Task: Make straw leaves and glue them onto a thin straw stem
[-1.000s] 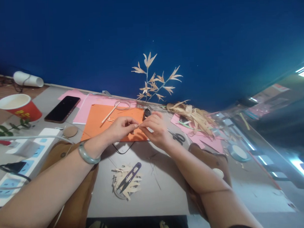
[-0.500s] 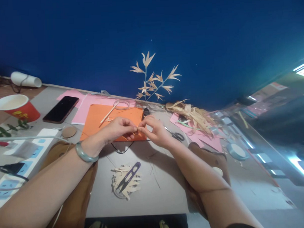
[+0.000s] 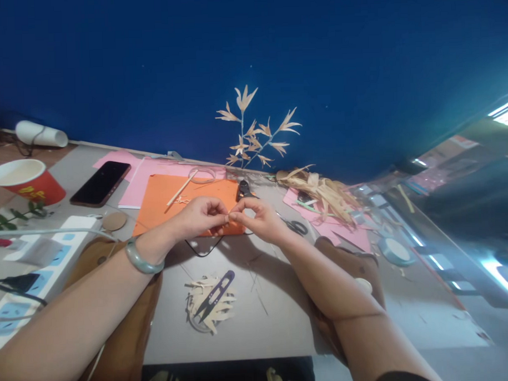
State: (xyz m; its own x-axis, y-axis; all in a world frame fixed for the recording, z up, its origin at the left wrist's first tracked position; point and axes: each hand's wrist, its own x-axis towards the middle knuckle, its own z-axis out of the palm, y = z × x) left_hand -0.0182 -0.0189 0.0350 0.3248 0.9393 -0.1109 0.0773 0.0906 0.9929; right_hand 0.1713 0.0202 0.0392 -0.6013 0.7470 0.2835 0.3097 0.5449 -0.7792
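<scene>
My left hand (image 3: 202,215) and my right hand (image 3: 257,217) meet fingertip to fingertip over the near edge of an orange sheet (image 3: 154,199). Both are pinched closed around something too small to make out. On the table below them, purple-handled thread snips (image 3: 218,294) lie across a pile of pale cut strips (image 3: 199,303). Just beyond my right hand is a black tool with a dark handle (image 3: 243,190), partly hidden. Black-handled scissors (image 3: 296,227) rest beside my right wrist. A pale stick (image 3: 181,192) lies on the orange sheet.
Pale dried-husk flowers (image 3: 256,129) on stems stand at the back by the blue wall. Dried husks (image 3: 320,191) are heaped on pink paper (image 3: 351,237) at right. Leftward are a phone (image 3: 100,183), a red paper cup (image 3: 41,187) and a power strip (image 3: 52,264).
Both hands stay pinched together at nearly the same spot, with slight finger shifts. More of the black tool shows behind my right hand. The whole view has shifted slightly.
</scene>
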